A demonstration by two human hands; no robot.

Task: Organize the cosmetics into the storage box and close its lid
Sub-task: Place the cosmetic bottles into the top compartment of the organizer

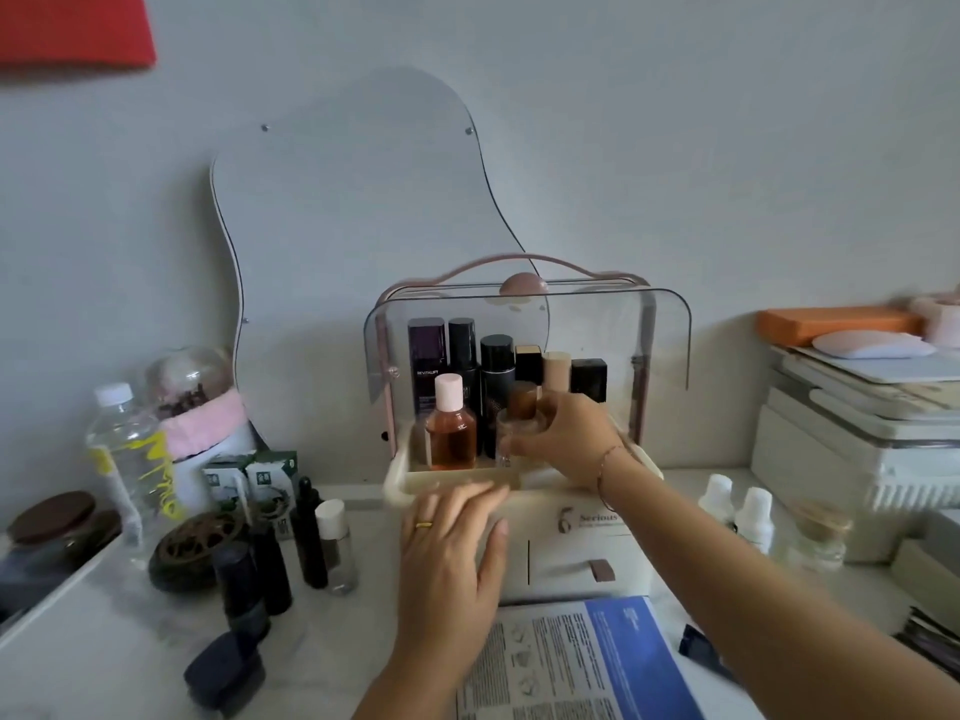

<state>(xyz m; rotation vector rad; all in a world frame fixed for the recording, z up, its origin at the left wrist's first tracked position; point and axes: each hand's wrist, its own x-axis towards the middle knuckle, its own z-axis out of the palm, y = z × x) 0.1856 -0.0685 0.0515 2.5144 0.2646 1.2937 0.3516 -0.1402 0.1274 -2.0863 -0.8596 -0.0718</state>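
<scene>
on the table (130,641), at 9 o'clock from the box (571,558), dark bottles (270,563) stand outside it. the left hand (452,553) lies flat with straight fingers, its fingertips at the box's front rim. inside, a pink-capped bottle (451,428) stands at 9 o'clock of a small jar (511,433), which the right hand (566,439) grips from 3 o'clock. the clear lid (670,335) is up. two white bottles (737,511) stand at 3 o'clock.

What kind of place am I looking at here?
Probably a dressing table at home: a wavy mirror on the wall, a storage box of cosmetics, and loose small bottles on the tabletop.
</scene>
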